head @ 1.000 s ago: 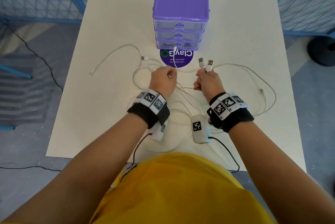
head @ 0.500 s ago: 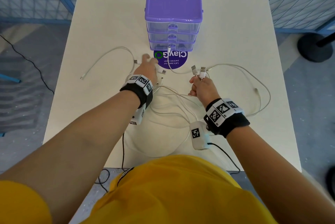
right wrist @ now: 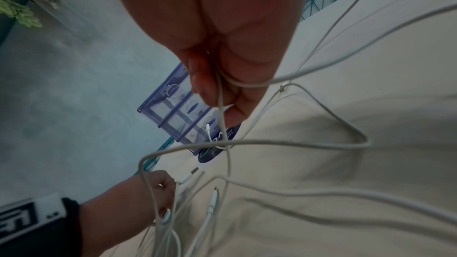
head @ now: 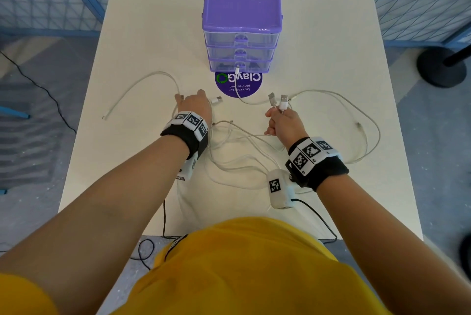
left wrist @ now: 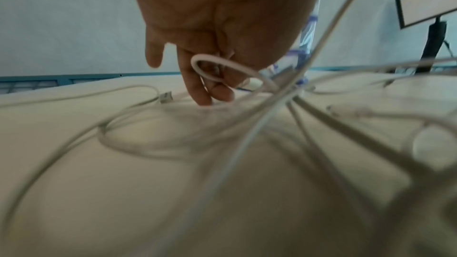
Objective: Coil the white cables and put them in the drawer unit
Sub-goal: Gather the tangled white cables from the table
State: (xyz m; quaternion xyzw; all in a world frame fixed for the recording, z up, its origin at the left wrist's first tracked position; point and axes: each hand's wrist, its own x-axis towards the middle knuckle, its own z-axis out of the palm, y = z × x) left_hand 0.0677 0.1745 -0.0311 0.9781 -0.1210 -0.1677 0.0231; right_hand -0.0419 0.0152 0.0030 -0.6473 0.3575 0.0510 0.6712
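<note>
On the table [head: 142,34], before the closed purple drawer unit [head: 241,21], white cables [head: 351,110] lie loose and tangled. Right hand [head: 284,123]: fingers curled round two plug ends; left hand [head: 196,106]: fingers reaching down, a cable looped across them. Advice: gather all plug ends first, then draw slack gently to avoid knots.
</note>
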